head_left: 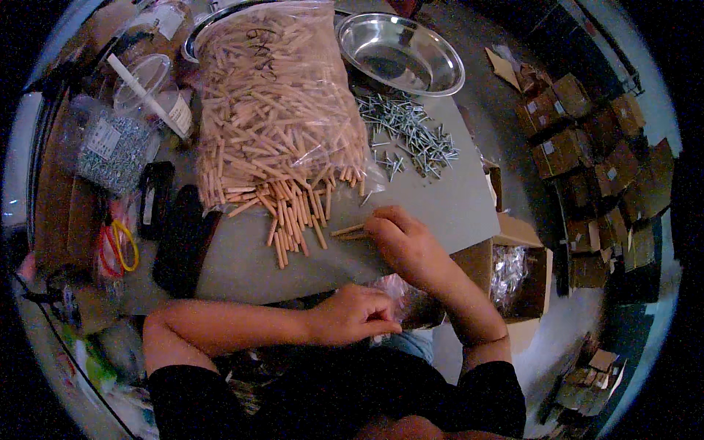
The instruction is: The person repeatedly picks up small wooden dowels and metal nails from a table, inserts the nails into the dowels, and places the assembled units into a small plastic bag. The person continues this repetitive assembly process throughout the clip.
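Observation:
Near the middle of the table, my right hand (400,236) is closed around the ends of a couple of short wooden dowels (349,232), which point left. My left hand (354,315) is curled, thumb against fingers, in front of the table's near edge; whatever it may hold is hidden. A big clear plastic bag (282,103) full of wooden dowels lies on the table, its near end open. Loose dowels (291,216) spill from it, left of my right hand. Beyond that hand lies a heap of silvery metal bolts or screws (418,136).
A shiny steel basin (402,55) stands at the back right. At left are a bag of small metal parts (114,150), a clear tub (143,84), red-and-yellow-handled scissors (121,249) and a dark case (183,246). An open carton (513,279) stands right; stacked cartons (587,169) lie beyond.

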A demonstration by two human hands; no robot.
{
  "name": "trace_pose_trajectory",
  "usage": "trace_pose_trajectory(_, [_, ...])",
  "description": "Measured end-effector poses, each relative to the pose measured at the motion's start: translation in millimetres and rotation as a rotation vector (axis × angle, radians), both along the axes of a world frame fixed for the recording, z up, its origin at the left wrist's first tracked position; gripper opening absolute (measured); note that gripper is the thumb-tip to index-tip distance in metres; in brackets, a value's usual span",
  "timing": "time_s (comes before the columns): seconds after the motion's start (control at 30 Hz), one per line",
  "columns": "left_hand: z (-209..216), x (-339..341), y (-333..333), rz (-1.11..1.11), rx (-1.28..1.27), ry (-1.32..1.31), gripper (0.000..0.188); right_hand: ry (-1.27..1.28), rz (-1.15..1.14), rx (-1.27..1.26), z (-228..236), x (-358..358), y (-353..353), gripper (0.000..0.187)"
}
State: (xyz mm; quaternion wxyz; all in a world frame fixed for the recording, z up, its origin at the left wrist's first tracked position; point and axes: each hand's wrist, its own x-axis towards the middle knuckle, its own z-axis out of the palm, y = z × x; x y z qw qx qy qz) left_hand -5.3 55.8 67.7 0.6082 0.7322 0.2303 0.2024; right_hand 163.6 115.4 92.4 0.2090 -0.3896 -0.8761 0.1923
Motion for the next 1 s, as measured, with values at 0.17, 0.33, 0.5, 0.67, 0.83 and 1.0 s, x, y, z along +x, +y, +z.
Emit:
trace_pose_trajectory(0.17, [-6,3,2,0.078,-0.017,-0.156,0.023,0.103,-0.08,-0.362,5,13,-9,0.026])
trace_pose_trajectory(0.33, [-18,12,8,0.2,0.247,-0.376,0.024,0.466,-0.23,-0.695,8,40,-18,0.015])
trace_pose_trajectory(0.5, [-12,-2,5,0.127,-0.124,-0.152,0.028,0.434,0.025,-0.601,22,63,-25,0.019])
trace_pose_trajectory(0.67, [-8,2,7,0.152,-0.153,-0.151,0.036,0.17,-0.048,-0.302,46,48,-47,0.017])
trace_pose_trajectory(0.83, [-6,4,6,0.141,-0.093,-0.176,0.038,0.102,0.007,-0.354,50,36,-39,0.019])
trace_pose_trajectory(1.0, [-17,6,5,0.132,-0.17,-0.208,0.033,0.179,0.021,-0.493,39,37,-34,0.014])
